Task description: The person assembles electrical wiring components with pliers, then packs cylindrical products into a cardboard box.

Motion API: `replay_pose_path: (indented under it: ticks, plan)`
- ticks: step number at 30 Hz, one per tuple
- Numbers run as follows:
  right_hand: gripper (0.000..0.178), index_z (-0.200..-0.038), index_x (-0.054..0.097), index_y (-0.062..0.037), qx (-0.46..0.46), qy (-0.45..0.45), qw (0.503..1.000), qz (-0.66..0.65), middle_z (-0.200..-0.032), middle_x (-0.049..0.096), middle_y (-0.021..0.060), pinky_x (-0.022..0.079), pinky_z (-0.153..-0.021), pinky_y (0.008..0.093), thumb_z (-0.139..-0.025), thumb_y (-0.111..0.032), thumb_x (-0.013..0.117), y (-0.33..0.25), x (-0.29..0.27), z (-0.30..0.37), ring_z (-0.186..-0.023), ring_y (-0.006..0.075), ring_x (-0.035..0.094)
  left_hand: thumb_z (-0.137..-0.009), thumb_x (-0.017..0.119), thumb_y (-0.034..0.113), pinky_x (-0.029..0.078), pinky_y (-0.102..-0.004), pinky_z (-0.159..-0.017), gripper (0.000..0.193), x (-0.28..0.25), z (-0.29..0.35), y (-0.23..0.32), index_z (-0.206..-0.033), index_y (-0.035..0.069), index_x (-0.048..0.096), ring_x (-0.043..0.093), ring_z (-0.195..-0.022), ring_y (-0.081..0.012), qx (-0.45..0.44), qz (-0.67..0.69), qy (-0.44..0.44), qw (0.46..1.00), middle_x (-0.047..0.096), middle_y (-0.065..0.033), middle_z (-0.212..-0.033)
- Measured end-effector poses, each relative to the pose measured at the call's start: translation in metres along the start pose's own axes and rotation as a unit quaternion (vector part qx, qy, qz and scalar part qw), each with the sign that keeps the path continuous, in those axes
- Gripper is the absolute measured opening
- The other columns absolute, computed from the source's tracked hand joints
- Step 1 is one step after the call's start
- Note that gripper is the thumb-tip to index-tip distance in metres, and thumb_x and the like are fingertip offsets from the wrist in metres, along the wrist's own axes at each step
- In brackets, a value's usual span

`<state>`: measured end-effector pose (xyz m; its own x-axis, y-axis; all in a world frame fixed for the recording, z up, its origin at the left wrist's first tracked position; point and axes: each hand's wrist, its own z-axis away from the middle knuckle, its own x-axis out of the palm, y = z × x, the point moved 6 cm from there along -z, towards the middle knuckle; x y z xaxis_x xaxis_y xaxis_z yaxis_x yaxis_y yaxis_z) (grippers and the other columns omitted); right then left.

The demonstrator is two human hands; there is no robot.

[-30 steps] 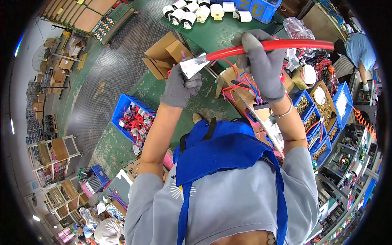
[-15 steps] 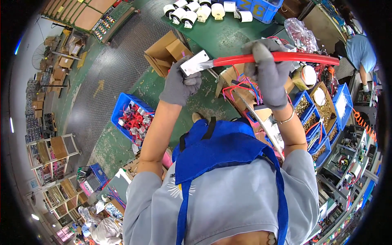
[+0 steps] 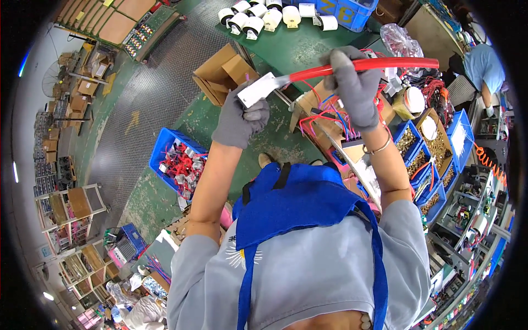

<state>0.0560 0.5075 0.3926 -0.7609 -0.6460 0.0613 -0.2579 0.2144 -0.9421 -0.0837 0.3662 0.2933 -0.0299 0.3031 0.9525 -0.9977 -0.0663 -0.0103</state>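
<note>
With grey-gloved left hand [image 3: 241, 120] and grey-gloved right hand [image 3: 355, 91], held up a thick red cable-like length [image 3: 399, 63]

Gripped a flat, rectangular, silvery-white metal plate [image 3: 257, 91] near its left end, with the left thumb and fingers closed on it. Closed the right hand around the gently curved red length, with the thumb tip showing above it and the free end running out to the right. Held both joined parts in the air over the green painted floor [image 3: 279, 140], plate at left, red length at right, with a narrow metal neck between. Could not tell the exact placing of the fingertips behind the plate.

Wore a thin pale bangle [image 3: 379, 145] on the right wrist and a bright blue cloth apron [image 3: 308, 204] over a grey short-sleeved shirt [image 3: 308, 269].

Had, at left, a rectangular blue plastic bin [image 3: 156, 157] heaped with red and white pieces [image 3: 184, 166], and, just beyond the left hand, an open brown cardboard box [image 3: 209, 69]. Had, at right, loose red and blue wires [image 3: 313, 118], then blue plastic trays [image 3: 438, 208] of small brass-coloured parts [image 3: 407, 139] and a coiled orange hose [image 3: 489, 163]. Had, on the far side, white-and-black cylindrical pieces [image 3: 292, 16] near a blue plastic crate [image 3: 360, 19]. Saw, at far right, a co-worker in a light blue top [image 3: 484, 67].
</note>
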Motion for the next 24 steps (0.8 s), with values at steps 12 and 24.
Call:
replay_pose_path:
  ticks: [12,24]
  plan:
    - [0.027,-0.079,0.065,0.0015,0.017,0.009,1.0,0.015,-0.055,0.055,0.0009,0.036,-0.042,0.0211,-0.09,-0.02,0.053,0.004,0.01,-0.017,-0.046,0.006,0.05,-0.089,0.048,0.02,0.026,-0.0183,-0.029,0.025,-0.011,0.02,0.011,-0.099,-0.001,0.059,0.033,-0.037,-0.0071,0.012,0.023,0.001,1.0,0.053,-0.0039,-0.059]
    - [0.023,-0.082,0.064,0.0012,-0.013,-0.031,0.999,0.026,-0.057,0.055,0.0009,0.038,-0.042,0.0206,-0.089,-0.019,0.055,0.01,0.025,-0.019,-0.046,0.0064,0.05,-0.091,0.047,0.019,0.027,-0.0193,-0.029,0.027,-0.013,0.053,0.023,-0.1,-0.005,0.057,0.035,-0.037,-0.0087,0.055,0.043,-0.028,0.997,0.052,-0.0052,-0.058]
